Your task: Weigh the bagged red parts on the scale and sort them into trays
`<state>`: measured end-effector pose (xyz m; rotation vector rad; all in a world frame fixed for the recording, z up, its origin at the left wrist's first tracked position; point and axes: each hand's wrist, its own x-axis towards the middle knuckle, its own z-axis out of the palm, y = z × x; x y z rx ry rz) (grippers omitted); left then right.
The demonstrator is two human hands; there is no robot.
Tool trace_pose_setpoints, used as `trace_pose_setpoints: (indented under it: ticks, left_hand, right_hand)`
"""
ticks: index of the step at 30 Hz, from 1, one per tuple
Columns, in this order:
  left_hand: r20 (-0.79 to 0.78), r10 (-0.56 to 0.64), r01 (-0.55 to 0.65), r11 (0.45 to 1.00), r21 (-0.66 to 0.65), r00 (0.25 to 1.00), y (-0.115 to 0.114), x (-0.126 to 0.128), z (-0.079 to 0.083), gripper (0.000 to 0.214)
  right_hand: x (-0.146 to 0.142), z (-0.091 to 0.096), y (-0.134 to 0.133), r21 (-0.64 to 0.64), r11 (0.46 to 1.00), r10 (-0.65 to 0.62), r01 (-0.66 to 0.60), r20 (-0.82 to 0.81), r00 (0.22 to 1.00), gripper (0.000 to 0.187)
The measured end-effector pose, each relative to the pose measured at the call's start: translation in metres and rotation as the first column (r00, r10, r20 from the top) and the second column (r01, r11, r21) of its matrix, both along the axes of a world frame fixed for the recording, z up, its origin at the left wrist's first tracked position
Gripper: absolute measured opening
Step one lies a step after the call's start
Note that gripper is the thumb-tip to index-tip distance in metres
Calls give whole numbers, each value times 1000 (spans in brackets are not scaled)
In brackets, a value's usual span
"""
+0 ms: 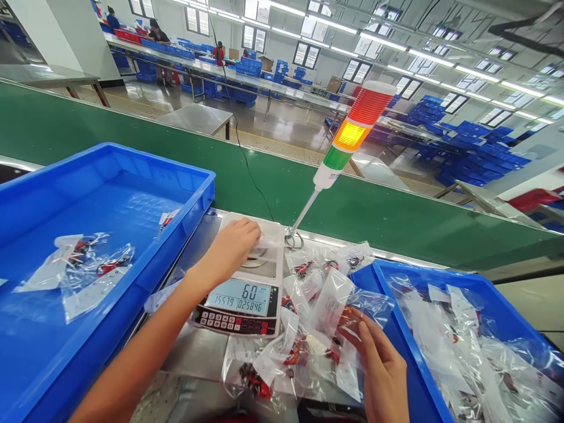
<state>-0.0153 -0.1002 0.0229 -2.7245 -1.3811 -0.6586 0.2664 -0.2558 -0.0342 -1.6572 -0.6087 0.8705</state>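
Right hand (381, 370) pinches a clear poly bag (370, 305) of red parts (346, 317) above the bag pile (295, 346) on the desk (189, 352). Bag is light, soft, slippery: take it by the edge. Left hand (231, 249) is curled on the digital scale (238, 299); grip unclear.

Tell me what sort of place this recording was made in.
Probably a factory packing hall: a digital counting scale, a red-amber-green stack light, and stacks of blue plastic crates beyond a green conveyor belt.

Strip lights (383, 41) above polished factory floor (273, 126)
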Motion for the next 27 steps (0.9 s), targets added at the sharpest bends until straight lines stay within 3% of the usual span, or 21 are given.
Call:
trace_pose_setpoints:
  ticks: [4,7,10,12,16,27]
  left_hand:
    - [131,114,-134,979,156,985,8,-9,28,21]
    - [92,72,-85,985,150,993,7,-17,41,15]
    - [85,22,-28,997,74,996,-2,-21,44,16]
    - [118,-5,2,1000,21,993,-10,-21,44,26]
    - [126,-74,81,996,-49,989,-21,-18,41,24]
    - [40,-144,145,989,-16,989,-22,-4,12,17]
  right_hand:
    - [1,1,-1,4,1000,-8,8,3,1000,63]
    - [3,0,-2,-5,1000,-20,20,7,1000,64]
    - [4,-2,-3,-15,1000,-25,25,-8,1000,65]
    - [4,-3,-2,-14,1000,-21,21,-11,1000,65]
    - [3,-5,-3,-3,1000,-9,9,-18,1000,61]
    - [1,-9,-6,-3,1000,-9,9,17,1000,57]
